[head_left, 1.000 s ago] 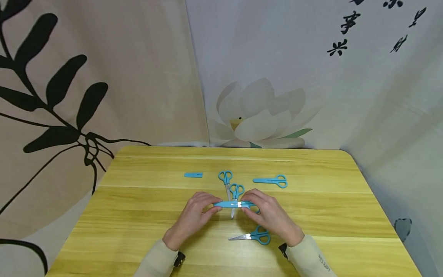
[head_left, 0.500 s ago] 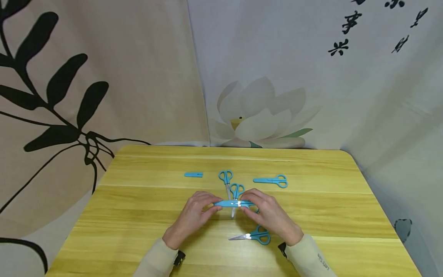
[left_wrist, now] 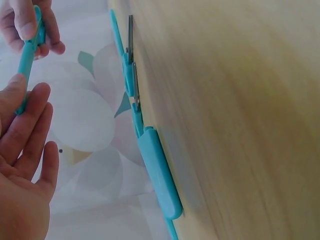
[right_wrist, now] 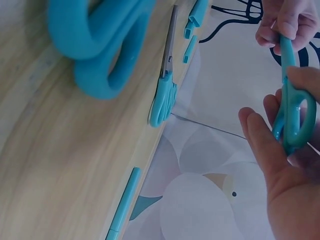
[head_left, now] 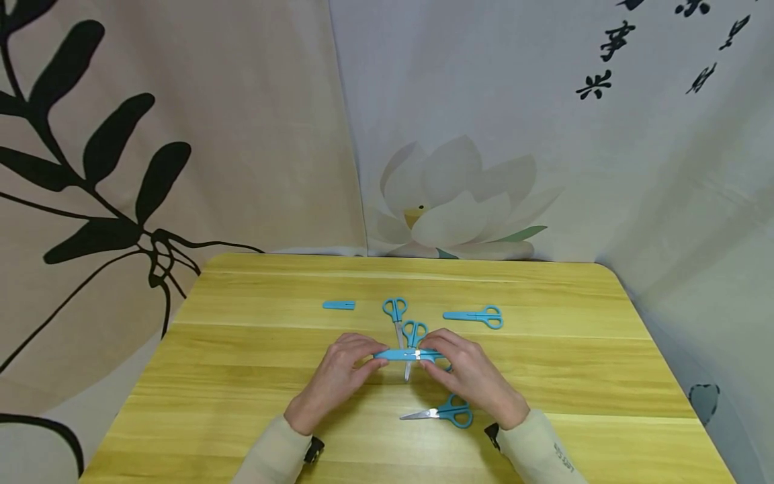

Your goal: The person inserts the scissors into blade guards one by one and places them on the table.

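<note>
Both hands hold one pair of blue scissors point(head_left: 432, 356) level above the table, its blades inside a blue sheath point(head_left: 396, 355). My left hand point(head_left: 340, 376) pinches the sheath's tip between thumb and fingers. At the other end, my right hand point(head_left: 471, 373) grips the handle; its finger loops point(right_wrist: 296, 122) show in the right wrist view. Beneath lie bare scissors point(head_left: 414, 333) with their blades partly hidden by the held pair. Another bare pair point(head_left: 394, 309) lies just behind. Nearer the body are open-bladed scissors point(head_left: 450, 411), close to the right wrist.
A loose sheath point(head_left: 338, 305) lies at the back left, and sheathed scissors point(head_left: 474, 316) at the back right. Another sheath point(left_wrist: 159, 172) shows on the table in the left wrist view. The wooden table point(head_left: 242, 323) ends at a printed curtain point(head_left: 272, 134).
The held scissors sit very slightly higher in the head view. Both hands keep their grip, and the other scissors and sheaths stay in place.
</note>
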`<state>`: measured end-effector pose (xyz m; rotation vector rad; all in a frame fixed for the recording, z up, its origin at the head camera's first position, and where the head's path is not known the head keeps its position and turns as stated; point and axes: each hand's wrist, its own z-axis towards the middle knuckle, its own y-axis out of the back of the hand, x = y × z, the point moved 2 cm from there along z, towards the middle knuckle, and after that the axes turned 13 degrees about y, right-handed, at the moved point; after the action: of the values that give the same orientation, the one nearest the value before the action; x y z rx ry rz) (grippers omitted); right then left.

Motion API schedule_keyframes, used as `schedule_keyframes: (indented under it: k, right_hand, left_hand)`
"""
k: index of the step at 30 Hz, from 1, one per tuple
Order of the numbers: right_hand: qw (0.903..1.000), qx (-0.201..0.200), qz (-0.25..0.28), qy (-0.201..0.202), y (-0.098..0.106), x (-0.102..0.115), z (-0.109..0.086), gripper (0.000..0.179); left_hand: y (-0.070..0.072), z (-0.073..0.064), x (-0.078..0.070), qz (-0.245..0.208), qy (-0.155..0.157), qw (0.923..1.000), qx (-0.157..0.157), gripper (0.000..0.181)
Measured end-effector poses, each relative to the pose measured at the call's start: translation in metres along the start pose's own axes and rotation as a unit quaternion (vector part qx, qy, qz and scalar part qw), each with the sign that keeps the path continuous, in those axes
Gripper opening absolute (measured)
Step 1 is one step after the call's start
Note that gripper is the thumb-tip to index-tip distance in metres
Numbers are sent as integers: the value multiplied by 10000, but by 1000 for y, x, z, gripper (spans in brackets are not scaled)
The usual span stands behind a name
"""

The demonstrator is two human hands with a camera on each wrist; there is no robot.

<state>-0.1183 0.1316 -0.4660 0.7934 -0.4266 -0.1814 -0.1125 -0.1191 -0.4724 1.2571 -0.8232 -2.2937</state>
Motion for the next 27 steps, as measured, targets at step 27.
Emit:
schedule_keyframes:
  k: [27]
  right_hand:
    - [9999, -36, -107, -52, -2, 1, 3, 27]
  left_hand:
    - [-3, 0, 2, -22, -142, 9999, -23, 21]
